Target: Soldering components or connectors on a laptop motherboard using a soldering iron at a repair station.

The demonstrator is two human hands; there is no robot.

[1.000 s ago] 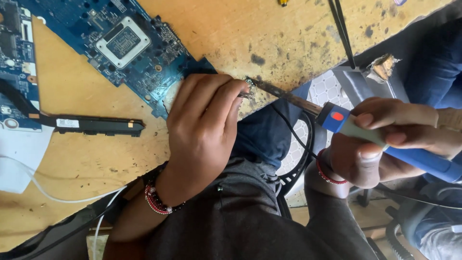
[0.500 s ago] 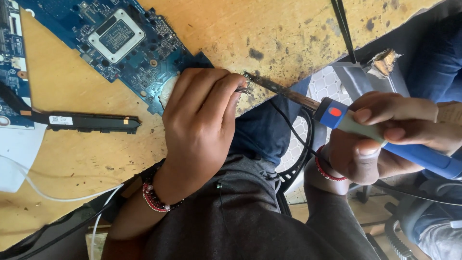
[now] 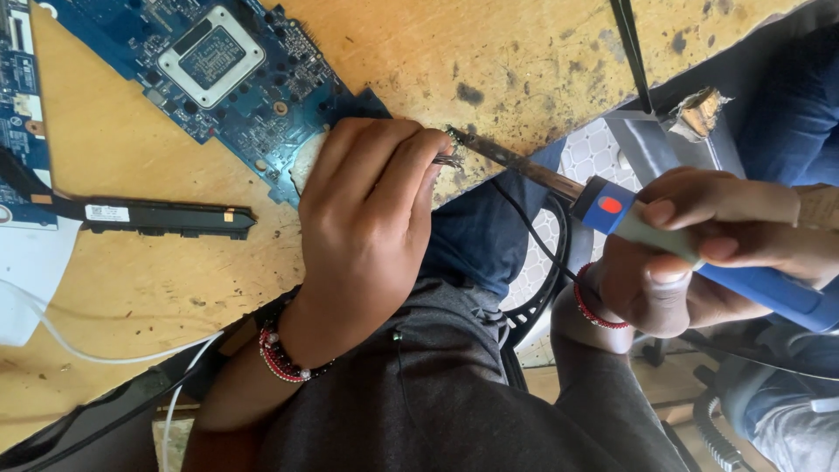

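My left hand (image 3: 367,218) lies palm-down on the wooden bench (image 3: 489,61), over the near corner of a blue circuit board (image 3: 236,79). Its fingertips pinch a small metal part (image 3: 447,160) at the bench edge. My right hand (image 3: 690,253) grips the blue handle of a soldering iron (image 3: 629,214), held off the bench to the right. The iron's metal tip (image 3: 459,137) touches the small part at my left fingertips. A square silver chip socket (image 3: 210,54) sits on the board, up and left of my left hand.
A long black strip-shaped part (image 3: 166,217) lies on the bench left of my wrist. White paper (image 3: 31,280) and white cables (image 3: 105,354) sit at the left edge. A black cable (image 3: 629,44) crosses the top right. Another person's blue-clad legs (image 3: 786,114) are at the right.
The view has drifted slightly, so the board sits a little higher in the picture. Both hands and the iron keep the same pose at the bench edge.
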